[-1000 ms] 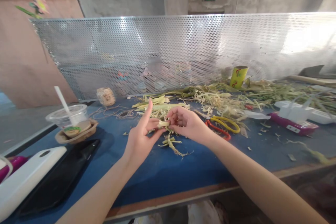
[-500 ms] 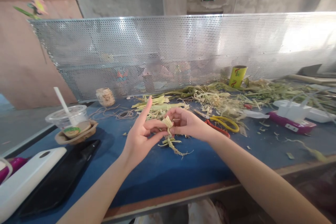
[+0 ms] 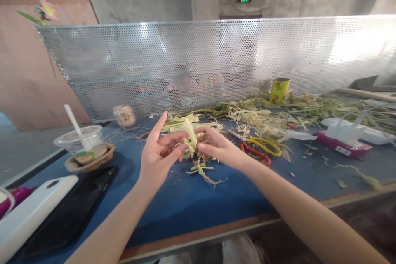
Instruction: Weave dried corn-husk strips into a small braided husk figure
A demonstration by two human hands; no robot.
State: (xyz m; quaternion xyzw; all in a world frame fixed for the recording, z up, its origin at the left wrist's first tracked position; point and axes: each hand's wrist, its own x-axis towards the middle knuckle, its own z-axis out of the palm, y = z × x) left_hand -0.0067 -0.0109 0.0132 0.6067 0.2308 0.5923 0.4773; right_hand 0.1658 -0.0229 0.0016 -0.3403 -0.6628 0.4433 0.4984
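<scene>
Above the blue table (image 3: 192,210), a small pale-green bundle of plant strips (image 3: 191,134) is between my two hands. My left hand (image 3: 161,148) pinches its left side between thumb and fingers, the index finger pointing up. On the other side, the fingers and thumb of my right hand (image 3: 216,146) are closed on the bundle; some fingertips are hidden behind it. Just below my hands lies a knotted plant piece with thin root-like ends (image 3: 204,172). Behind them are flat pale strips (image 3: 185,121).
Red-and-yellow-handled pliers (image 3: 262,146) lie right of my hands. Farther back are heaped dry strips (image 3: 256,117) and a yellow can (image 3: 280,90). A lidded cup (image 3: 82,140), black tablet (image 3: 71,210) and white case (image 3: 37,214) are left. A purple box (image 3: 343,144) stands right, before a perforated metal screen (image 3: 216,57).
My left hand has moved left, and its fingers have spread somewhat. The bundle is turned, with a pale strip now standing up between my hands. My right hand has shifted slightly.
</scene>
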